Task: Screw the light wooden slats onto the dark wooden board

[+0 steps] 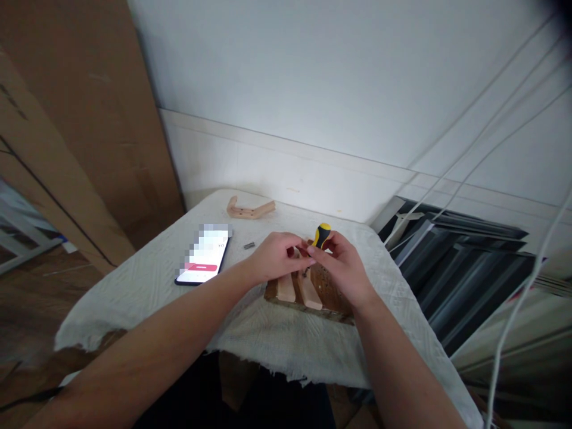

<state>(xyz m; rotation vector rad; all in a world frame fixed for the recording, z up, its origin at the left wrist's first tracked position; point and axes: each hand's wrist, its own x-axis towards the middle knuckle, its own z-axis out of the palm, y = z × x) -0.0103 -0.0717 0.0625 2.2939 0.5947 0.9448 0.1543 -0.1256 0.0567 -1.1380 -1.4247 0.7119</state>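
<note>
The yellow-and-black handle of a screwdriver (320, 236) sticks up from my right hand (346, 268), whose fingers are closed around it. My left hand (279, 256) meets it from the left, thumb and fingers pinched together close to the screwdriver; whatever they hold is too small to make out. Below both hands lies a dark brown wooden board (333, 298). Two pale wooden pieces (309, 292) rest on it, partly covered by my left hand. The screwdriver's tip is hidden.
A white cloth (147, 304) covers the table. On it are a lit phone (208, 262), a small grey metal piece (249, 245) and a pale wooden hook (251, 211). Cardboard (89, 107) stands left; dark panels (451, 274) lean right behind white cables (513, 310).
</note>
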